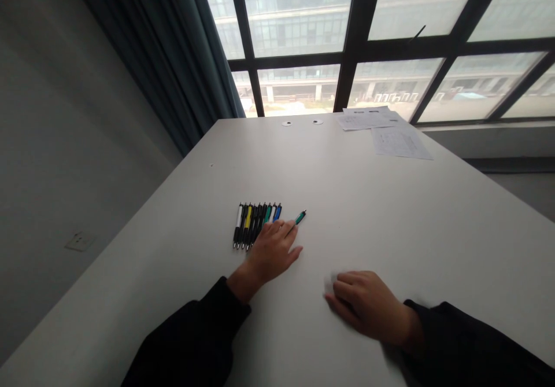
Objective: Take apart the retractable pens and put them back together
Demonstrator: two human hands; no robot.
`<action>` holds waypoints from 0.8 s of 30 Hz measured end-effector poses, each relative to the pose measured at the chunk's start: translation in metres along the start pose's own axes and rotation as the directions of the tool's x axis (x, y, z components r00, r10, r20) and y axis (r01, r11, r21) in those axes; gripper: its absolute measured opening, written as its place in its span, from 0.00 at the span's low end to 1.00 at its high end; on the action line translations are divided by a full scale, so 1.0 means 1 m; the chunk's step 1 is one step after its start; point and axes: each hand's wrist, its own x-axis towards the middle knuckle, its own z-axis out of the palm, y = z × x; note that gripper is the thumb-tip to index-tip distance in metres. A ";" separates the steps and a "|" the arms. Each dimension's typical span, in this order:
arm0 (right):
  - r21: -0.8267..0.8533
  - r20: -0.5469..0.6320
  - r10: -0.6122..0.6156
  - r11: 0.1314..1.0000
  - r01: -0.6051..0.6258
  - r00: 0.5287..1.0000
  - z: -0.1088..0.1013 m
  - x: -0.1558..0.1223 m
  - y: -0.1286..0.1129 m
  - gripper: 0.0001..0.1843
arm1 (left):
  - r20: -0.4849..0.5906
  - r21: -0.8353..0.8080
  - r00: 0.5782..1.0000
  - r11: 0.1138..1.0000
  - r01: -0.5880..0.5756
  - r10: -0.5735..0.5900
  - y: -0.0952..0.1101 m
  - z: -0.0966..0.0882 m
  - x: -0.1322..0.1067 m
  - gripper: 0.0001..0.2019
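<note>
In the head view a row of pens (248, 225) lies side by side on the white table, with white, yellow, green, blue and black barrels. My left hand (273, 248) rests over the right end of this row, palm down, its thumb apart from the fingers. Beside its fingertips a green pen (300, 217) sticks out at a slant, separate from the row; its lower part is hidden by the fingers. My right hand (368, 306) is curled low over the table to the right. At its fingertips a small whitish thing (330, 282) shows, too blurred to name.
The white table (329, 184) reaches to the window (299, 40). Printed papers (401, 142) lie at its far right corner. Two round cable-hole covers (287, 124) sit along the far edge. A dark blue curtain (173, 45) hangs at the left, with a wall socket (79, 241) below.
</note>
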 end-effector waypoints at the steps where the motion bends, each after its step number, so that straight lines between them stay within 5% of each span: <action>1: -0.003 0.001 0.005 1.000 -0.005 1.000 0.000 0.000 0.000 0.18 | 0.012 0.007 0.999 0.999 0.035 -0.035 -0.002 0.002 0.005 0.21; 8: -0.001 -0.002 0.003 1.000 -0.003 1.000 -0.001 -0.002 0.000 0.18 | 0.026 0.032 0.979 0.979 0.200 -0.201 0.002 0.003 0.005 0.27; 13: 0.005 -0.006 0.004 1.000 -0.004 1.000 -0.002 -0.006 0.001 0.18 | 0.015 0.003 0.978 0.978 0.208 -0.208 0.003 0.003 0.003 0.28; 18: 0.028 -0.034 -0.025 0.999 0.026 0.999 -0.003 -0.008 0.006 0.18 | 0.031 -0.099 1.000 0.995 0.000 0.004 0.012 0.000 -0.001 0.26; 24: -0.001 -0.102 0.008 1.000 -0.008 0.995 -0.019 -0.025 0.036 0.15 | 0.148 -0.278 0.954 0.936 -0.214 0.262 0.031 -0.012 -0.020 0.34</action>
